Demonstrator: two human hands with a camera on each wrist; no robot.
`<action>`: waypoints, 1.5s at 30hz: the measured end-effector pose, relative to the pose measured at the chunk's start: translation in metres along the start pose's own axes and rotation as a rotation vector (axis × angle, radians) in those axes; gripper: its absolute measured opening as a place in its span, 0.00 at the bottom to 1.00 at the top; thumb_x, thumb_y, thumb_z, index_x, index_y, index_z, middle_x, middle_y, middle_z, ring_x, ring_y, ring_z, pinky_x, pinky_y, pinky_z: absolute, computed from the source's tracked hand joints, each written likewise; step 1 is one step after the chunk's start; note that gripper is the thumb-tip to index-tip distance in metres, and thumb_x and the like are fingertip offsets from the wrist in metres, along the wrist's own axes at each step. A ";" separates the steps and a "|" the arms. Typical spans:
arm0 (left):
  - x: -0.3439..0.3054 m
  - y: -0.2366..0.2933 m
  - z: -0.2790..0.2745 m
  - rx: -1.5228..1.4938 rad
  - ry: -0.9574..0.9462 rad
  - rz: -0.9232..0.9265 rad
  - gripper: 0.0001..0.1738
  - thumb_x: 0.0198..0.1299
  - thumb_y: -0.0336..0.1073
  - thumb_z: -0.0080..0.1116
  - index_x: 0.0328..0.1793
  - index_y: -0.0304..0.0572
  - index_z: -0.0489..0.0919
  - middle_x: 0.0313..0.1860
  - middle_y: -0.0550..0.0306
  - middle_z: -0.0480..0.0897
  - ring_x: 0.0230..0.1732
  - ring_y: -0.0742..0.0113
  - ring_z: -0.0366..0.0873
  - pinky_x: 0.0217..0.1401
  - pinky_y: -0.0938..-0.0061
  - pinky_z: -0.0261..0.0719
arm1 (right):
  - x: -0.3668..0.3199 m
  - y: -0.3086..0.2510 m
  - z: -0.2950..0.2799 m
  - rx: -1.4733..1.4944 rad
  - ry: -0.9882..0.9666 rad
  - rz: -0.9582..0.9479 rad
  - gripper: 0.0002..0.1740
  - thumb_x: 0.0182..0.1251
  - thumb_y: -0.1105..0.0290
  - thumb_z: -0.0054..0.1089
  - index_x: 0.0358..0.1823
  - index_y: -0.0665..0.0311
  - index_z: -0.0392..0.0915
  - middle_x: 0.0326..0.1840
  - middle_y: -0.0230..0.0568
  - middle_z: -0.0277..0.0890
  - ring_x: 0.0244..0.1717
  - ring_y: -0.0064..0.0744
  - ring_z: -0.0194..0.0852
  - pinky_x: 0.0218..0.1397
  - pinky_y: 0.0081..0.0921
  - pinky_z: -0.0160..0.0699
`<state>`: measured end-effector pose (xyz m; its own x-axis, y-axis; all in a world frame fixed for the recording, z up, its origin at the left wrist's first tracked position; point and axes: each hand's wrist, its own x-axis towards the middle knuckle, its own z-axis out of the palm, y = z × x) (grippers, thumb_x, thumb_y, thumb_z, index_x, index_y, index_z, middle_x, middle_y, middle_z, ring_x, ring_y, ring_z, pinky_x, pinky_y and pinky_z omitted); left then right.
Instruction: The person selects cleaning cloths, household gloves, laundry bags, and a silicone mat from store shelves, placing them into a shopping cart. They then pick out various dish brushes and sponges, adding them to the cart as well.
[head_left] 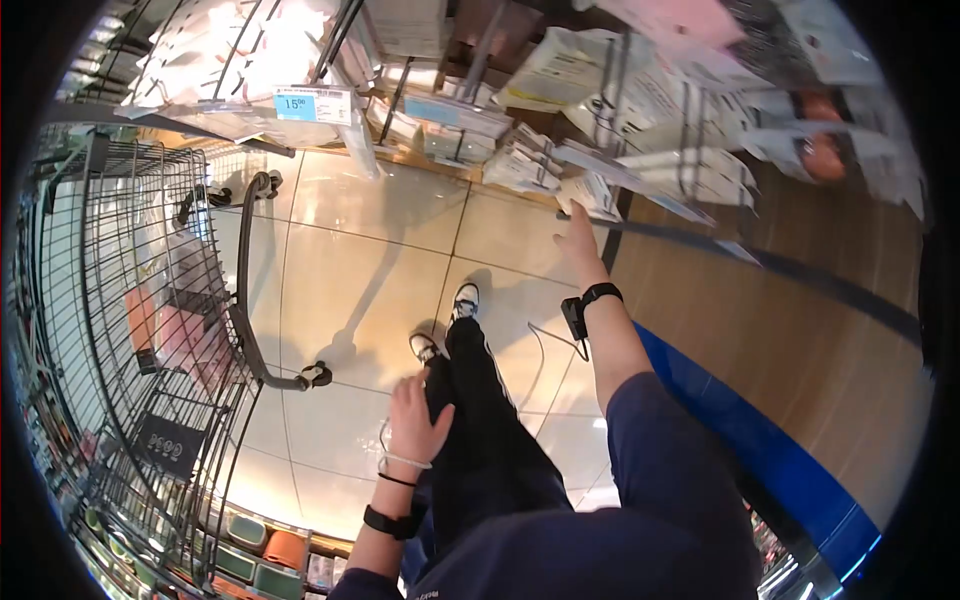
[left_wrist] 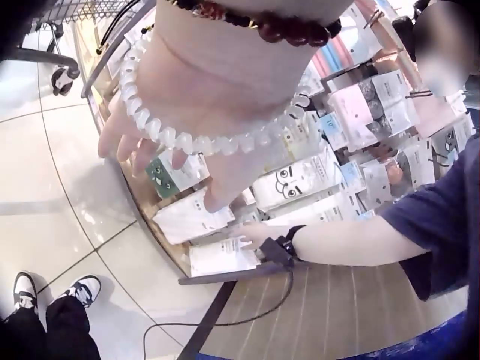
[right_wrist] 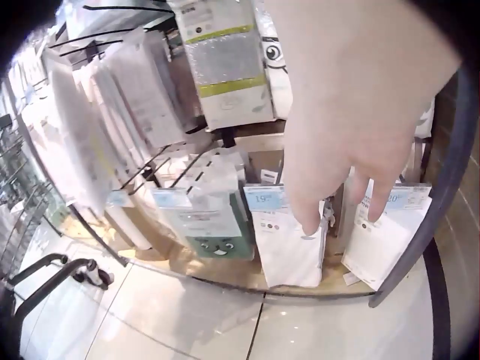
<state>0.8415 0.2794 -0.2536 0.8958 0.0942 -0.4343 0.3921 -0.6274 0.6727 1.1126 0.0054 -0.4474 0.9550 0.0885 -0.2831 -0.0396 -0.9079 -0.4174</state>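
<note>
My right hand [head_left: 580, 245] reaches forward to a low hanging display at the edge of the shelving. In the right wrist view its fingers point down over a white packet [right_wrist: 289, 255] under a blue price tag; other fingertips overlap a second white packet [right_wrist: 381, 244] on the right. No finger is curled round either one. Left of them hangs a packet with a green face print [right_wrist: 219, 246]. My left hand [head_left: 412, 420] hangs in front of my legs, fingers loosely extended, holding nothing. A pale bead bracelet [left_wrist: 184, 141] circles its wrist.
A wire shopping cart [head_left: 244, 290] with packages inside stands to my left. Racks of hanging packets [head_left: 570, 70] line the front. A wood-look panel [head_left: 760, 330] with a blue base [head_left: 740, 430] is on my right. A cable [left_wrist: 217, 325] trails from my right wrist.
</note>
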 end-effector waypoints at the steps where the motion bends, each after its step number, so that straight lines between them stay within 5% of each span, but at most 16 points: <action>1: 0.008 -0.004 0.011 -0.011 -0.016 -0.011 0.35 0.45 0.36 0.60 0.60 0.36 0.60 0.50 0.41 0.66 0.53 0.43 0.62 0.56 0.58 0.62 | 0.014 0.007 0.010 0.038 0.021 0.025 0.43 0.38 0.76 0.64 0.61 0.65 0.54 0.59 0.53 0.59 0.60 0.50 0.57 0.60 0.35 0.60; 4: 0.040 -0.034 0.049 -0.032 -0.021 0.005 0.35 0.45 0.36 0.60 0.60 0.38 0.59 0.51 0.42 0.67 0.54 0.44 0.62 0.57 0.58 0.62 | 0.068 0.064 0.059 -0.094 0.145 -0.142 0.43 0.39 0.75 0.66 0.61 0.66 0.55 0.57 0.54 0.61 0.58 0.50 0.60 0.60 0.35 0.61; 10: 0.078 -0.083 0.081 -0.140 -0.016 -0.120 0.32 0.50 0.36 0.57 0.61 0.39 0.59 0.49 0.43 0.69 0.51 0.44 0.66 0.53 0.60 0.66 | 0.110 0.078 0.086 0.269 0.143 -0.202 0.42 0.39 0.70 0.70 0.59 0.67 0.58 0.52 0.53 0.66 0.52 0.48 0.66 0.55 0.33 0.65; 16: 0.066 -0.118 0.094 -0.150 -0.123 -0.200 0.31 0.51 0.36 0.56 0.61 0.38 0.58 0.49 0.39 0.69 0.51 0.44 0.67 0.52 0.61 0.68 | 0.136 0.084 0.117 0.084 0.231 -0.356 0.33 0.41 0.72 0.67 0.53 0.66 0.64 0.41 0.50 0.70 0.46 0.45 0.69 0.50 0.30 0.68; 17: 0.062 -0.120 0.095 -0.128 -0.170 -0.242 0.31 0.52 0.35 0.55 0.61 0.36 0.58 0.51 0.38 0.69 0.54 0.43 0.66 0.55 0.61 0.66 | 0.130 0.072 0.116 0.135 0.264 -0.296 0.25 0.47 0.73 0.62 0.49 0.66 0.66 0.40 0.49 0.72 0.43 0.40 0.71 0.46 0.28 0.69; 20: 0.056 -0.122 0.095 -0.101 -0.183 -0.232 0.31 0.52 0.35 0.55 0.61 0.36 0.58 0.50 0.37 0.69 0.53 0.43 0.66 0.55 0.61 0.66 | 0.113 0.073 0.129 0.469 0.148 -0.076 0.27 0.51 0.72 0.60 0.54 0.68 0.63 0.41 0.45 0.75 0.42 0.36 0.74 0.45 0.28 0.71; 25: 0.066 -0.100 0.088 -0.113 -0.160 -0.200 0.32 0.52 0.36 0.56 0.61 0.35 0.57 0.52 0.37 0.67 0.55 0.42 0.64 0.56 0.60 0.65 | 0.077 0.072 0.134 0.388 0.106 -0.269 0.26 0.55 0.72 0.58 0.55 0.68 0.62 0.42 0.44 0.75 0.46 0.31 0.72 0.48 0.25 0.69; 28: 0.080 -0.085 0.088 -0.116 -0.071 -0.141 0.35 0.50 0.35 0.58 0.62 0.35 0.56 0.53 0.38 0.65 0.56 0.42 0.62 0.57 0.60 0.64 | 0.048 0.051 0.116 0.382 0.006 -0.149 0.24 0.53 0.73 0.59 0.53 0.68 0.65 0.41 0.46 0.76 0.45 0.31 0.73 0.49 0.25 0.69; 32: 0.101 -0.083 0.086 -0.122 0.137 -0.092 0.45 0.41 0.33 0.66 0.65 0.35 0.52 0.57 0.41 0.62 0.58 0.44 0.59 0.59 0.60 0.61 | -0.007 0.029 0.103 0.645 -0.379 -0.198 0.23 0.52 0.74 0.60 0.51 0.69 0.66 0.47 0.42 0.73 0.51 0.29 0.68 0.55 0.25 0.65; 34: 0.111 -0.082 0.078 -0.139 0.153 -0.092 0.50 0.37 0.33 0.68 0.66 0.35 0.51 0.58 0.41 0.62 0.59 0.45 0.58 0.60 0.61 0.60 | -0.039 -0.001 0.080 0.466 -0.590 -0.242 0.23 0.52 0.76 0.60 0.51 0.69 0.67 0.46 0.39 0.73 0.50 0.27 0.68 0.53 0.24 0.66; 38: 0.119 -0.084 0.066 -0.279 0.057 -0.013 0.59 0.29 0.31 0.73 0.68 0.36 0.45 0.61 0.42 0.59 0.62 0.48 0.58 0.62 0.62 0.59 | -0.081 -0.050 0.034 0.651 -0.973 -0.190 0.23 0.51 0.75 0.59 0.51 0.69 0.67 0.47 0.39 0.73 0.48 0.28 0.70 0.52 0.25 0.68; 39: 0.120 -0.071 0.058 -0.626 -0.040 -0.038 0.52 0.32 0.28 0.71 0.66 0.34 0.52 0.59 0.46 0.65 0.58 0.57 0.65 0.59 0.65 0.65 | -0.086 -0.055 0.027 0.668 -1.124 -0.155 0.24 0.52 0.75 0.59 0.52 0.68 0.67 0.47 0.38 0.73 0.47 0.27 0.70 0.52 0.25 0.69; 40: 0.119 -0.073 0.060 -0.627 -0.048 -0.037 0.52 0.32 0.28 0.71 0.66 0.34 0.52 0.59 0.46 0.65 0.58 0.57 0.65 0.59 0.65 0.65 | -0.090 -0.055 0.027 0.669 -1.120 -0.148 0.24 0.52 0.75 0.59 0.52 0.68 0.67 0.47 0.38 0.73 0.47 0.27 0.70 0.52 0.25 0.69; 42: 0.110 -0.079 0.065 -0.943 -0.355 -0.236 0.37 0.37 0.26 0.68 0.58 0.32 0.65 0.50 0.50 0.75 0.49 0.66 0.73 0.51 0.71 0.73 | -0.097 -0.054 0.024 0.843 -1.143 -0.031 0.23 0.53 0.74 0.58 0.53 0.67 0.67 0.47 0.36 0.73 0.46 0.25 0.70 0.50 0.23 0.70; 43: 0.104 -0.076 0.066 -0.984 -0.310 -0.313 0.23 0.41 0.25 0.65 0.47 0.32 0.74 0.39 0.55 0.80 0.41 0.71 0.77 0.44 0.75 0.77 | -0.092 -0.049 0.021 0.845 -1.139 -0.026 0.23 0.53 0.74 0.58 0.53 0.67 0.67 0.47 0.36 0.73 0.46 0.25 0.70 0.50 0.23 0.70; 45: 0.098 -0.071 0.067 -0.975 -0.318 -0.362 0.21 0.43 0.25 0.65 0.45 0.32 0.74 0.38 0.54 0.80 0.39 0.71 0.78 0.43 0.76 0.77 | -0.066 -0.027 0.009 1.058 -0.914 -0.055 0.23 0.54 0.75 0.56 0.53 0.66 0.68 0.46 0.36 0.72 0.43 0.23 0.71 0.47 0.21 0.71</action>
<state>0.8874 0.2817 -0.3842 0.6532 -0.1428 -0.7436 0.7455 0.2936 0.5984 1.0481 0.0276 -0.4250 0.4519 0.7174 -0.5302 -0.6003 -0.1951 -0.7756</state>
